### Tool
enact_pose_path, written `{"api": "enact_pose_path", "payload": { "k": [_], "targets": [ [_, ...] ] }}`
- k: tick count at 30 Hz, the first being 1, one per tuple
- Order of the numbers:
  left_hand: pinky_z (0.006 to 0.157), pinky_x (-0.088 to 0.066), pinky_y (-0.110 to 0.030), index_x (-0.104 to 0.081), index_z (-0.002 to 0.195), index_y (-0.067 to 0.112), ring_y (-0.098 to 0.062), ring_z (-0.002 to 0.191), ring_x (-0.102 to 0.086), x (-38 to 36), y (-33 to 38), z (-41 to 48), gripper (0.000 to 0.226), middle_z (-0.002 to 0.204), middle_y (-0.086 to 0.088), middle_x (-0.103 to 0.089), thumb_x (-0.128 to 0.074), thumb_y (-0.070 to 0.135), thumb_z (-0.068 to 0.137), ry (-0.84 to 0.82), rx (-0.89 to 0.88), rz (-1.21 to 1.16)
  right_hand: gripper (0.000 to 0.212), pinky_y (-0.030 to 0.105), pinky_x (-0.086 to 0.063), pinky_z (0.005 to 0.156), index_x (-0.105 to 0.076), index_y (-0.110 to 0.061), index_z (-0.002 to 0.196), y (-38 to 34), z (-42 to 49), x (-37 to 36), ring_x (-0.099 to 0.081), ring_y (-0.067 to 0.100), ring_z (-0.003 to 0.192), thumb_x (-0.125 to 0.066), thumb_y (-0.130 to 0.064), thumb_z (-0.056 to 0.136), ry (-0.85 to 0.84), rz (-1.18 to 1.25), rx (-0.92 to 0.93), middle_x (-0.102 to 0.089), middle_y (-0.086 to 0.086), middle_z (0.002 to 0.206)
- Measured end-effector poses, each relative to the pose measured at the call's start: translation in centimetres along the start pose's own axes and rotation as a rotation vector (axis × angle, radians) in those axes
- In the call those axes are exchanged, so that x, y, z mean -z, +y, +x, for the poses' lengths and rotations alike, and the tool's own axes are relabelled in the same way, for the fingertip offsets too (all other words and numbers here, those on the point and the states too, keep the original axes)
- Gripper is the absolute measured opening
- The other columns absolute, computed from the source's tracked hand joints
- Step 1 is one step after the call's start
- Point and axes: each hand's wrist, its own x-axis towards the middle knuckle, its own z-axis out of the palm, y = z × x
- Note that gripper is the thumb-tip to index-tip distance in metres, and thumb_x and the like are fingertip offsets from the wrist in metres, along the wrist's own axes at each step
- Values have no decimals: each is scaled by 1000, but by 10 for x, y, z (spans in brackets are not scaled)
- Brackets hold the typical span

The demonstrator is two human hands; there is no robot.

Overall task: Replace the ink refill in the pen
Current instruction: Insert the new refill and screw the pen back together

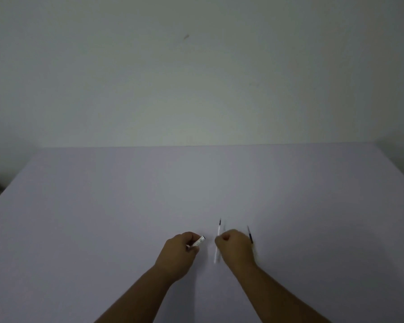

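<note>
While left hand [181, 254] grips pen barrel [197, 242] | right hand [237, 249] fisted

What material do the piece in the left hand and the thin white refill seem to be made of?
The pen barrel piece in the left hand looks like glossy silvery metal or plastic, judging by its bright highlights. The white refill looks like thin translucent plastic with a dark tip. Blur leaves both uncertain.
</note>
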Motion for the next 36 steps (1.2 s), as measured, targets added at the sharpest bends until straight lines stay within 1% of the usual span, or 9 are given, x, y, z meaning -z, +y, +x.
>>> {"api": "enact_pose_path", "payload": {
  "k": [3,6,12,16,20,26,31,34,36],
  "targets": [
    [74,-41,-18,-65,112,22,-11,85,-56,-2,4,2,23,102,3,-66,-55,17,92,-8,-2,6,18,36,-51,69,-69,-4,87,-8,3,18,-58,18,63,-60,-20,86,55,381,-60,-66,7,70],
    [63,-39,-13,-65,110,22,-11,84,-55,-4,10,3,22,96,7,-61,-55,17,92,-14,-13,13,17,31,-47,61,-68,-5,84,-12,1,27,-54,15,57,-59,-19,88,80,554,-91,-64,7,68],
    [62,-40,-9,-65,109,22,-10,79,-55,-7,23,4,21,92,6,-62,-54,18,92,-9,-43,-16,12,25,-47,56,-64,-13,77,-11,-7,31,-55,13,59,-59,-15,87,21,655,-85,-68,4,74],
    [65,-42,-12,-65,107,22,-9,79,-56,-8,30,4,19,92,6,-64,-55,19,92,-14,-64,-30,14,24,-39,53,-69,-12,71,-10,-10,35,-47,13,56,-63,-18,83,-102,596,-88,-59,3,65],
    [62,-41,-11,-66,107,23,-9,77,-55,-9,33,4,19,91,6,-63,-55,19,92,-27,-70,-27,15,26,-39,57,-66,-15,72,-9,-3,49,-44,13,57,-63,-22,85,9,739,-105,-63,2,72],
    [59,-39,-13,-59,113,31,-8,72,-53,-11,42,5,29,92,5,-59,-53,14,91,-60,-90,-73,19,26,-41,58,-65,-18,68,-5,0,61,-44,13,57,-63,-21,87,-107,568,-5,-63,1,71],
    [60,-44,-17,-55,107,39,-10,72,-53,-12,43,4,28,91,3,-60,-49,15,93,-107,-80,-119,20,27,-43,61,-68,-17,81,5,13,68,-48,12,60,-63,-36,86,-96,567,-45,-66,0,79],
    [59,-45,-20,-51,96,46,-11,69,-52,-11,40,3,30,85,4,-59,-49,16,93,-102,-52,-165,26,34,-49,79,-69,-7,88,25,23,69,-60,20,79,-60,-31,88,19,163,2,-67,6,85],
    [59,-45,-20,-50,94,48,-11,69,-52,-11,38,2,31,85,4,-59,-48,17,94,-110,-38,-168,20,33,-52,80,-64,-13,77,38,26,64,-64,21,85,-56,-26,89,6,-159,65,-70,7,88]
  ]
}}
